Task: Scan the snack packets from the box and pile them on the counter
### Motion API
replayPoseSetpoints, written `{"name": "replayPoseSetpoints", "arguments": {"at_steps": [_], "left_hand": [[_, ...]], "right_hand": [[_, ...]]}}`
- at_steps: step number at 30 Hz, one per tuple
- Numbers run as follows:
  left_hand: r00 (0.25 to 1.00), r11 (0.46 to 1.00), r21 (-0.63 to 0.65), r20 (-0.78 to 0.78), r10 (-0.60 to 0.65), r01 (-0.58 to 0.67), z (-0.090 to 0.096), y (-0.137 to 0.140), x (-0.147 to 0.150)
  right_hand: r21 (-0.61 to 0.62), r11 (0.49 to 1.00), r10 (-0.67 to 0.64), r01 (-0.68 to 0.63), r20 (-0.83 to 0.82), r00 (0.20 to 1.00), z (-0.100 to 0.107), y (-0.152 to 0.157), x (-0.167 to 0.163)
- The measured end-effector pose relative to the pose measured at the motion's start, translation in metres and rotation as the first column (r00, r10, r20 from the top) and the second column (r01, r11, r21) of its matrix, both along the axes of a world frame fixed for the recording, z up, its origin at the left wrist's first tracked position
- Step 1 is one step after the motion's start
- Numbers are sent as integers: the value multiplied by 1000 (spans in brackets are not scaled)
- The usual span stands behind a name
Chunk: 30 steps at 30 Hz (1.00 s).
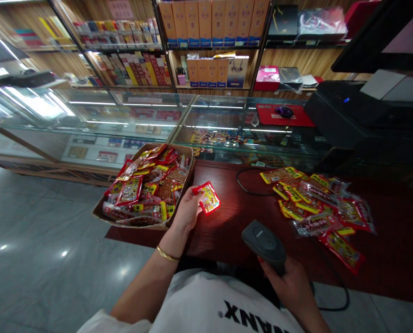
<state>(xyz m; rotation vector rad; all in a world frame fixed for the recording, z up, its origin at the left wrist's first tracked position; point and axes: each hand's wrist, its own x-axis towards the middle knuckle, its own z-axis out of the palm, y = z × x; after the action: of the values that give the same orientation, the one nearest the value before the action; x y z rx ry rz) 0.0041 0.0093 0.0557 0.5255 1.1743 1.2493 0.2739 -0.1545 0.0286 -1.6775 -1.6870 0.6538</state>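
Observation:
A small red and yellow snack packet (209,199) is pinched between the thumb and fingers of my left hand (189,208), just above the table. My right hand (291,284) is wrapped round the handle of a black barcode scanner (265,243). The scanner's head points toward the packet, and a reddish glow lies on the packet and the wood beside it. Left of my left hand stands an open cardboard box (98,210) full of similar red and yellow packets. To the right, a loose pile of snack packets (310,199) is spread on the table.
The dark red wooden table (227,231) adjoins a glass display counter (220,115). On the glass lies a red mouse pad (265,115) with a mouse (284,111). A black machine (352,115) stands at the right. The scanner cable (338,277) hangs near the front edge.

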Motion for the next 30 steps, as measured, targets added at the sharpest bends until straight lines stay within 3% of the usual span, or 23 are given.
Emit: {"name": "replayPoseSetpoints", "arguments": {"at_steps": [30], "left_hand": [[999, 998, -40, 15, -49, 50, 1, 2, 23]], "right_hand": [[-51, 999, -21, 19, -38, 999, -3, -2, 6]]}}
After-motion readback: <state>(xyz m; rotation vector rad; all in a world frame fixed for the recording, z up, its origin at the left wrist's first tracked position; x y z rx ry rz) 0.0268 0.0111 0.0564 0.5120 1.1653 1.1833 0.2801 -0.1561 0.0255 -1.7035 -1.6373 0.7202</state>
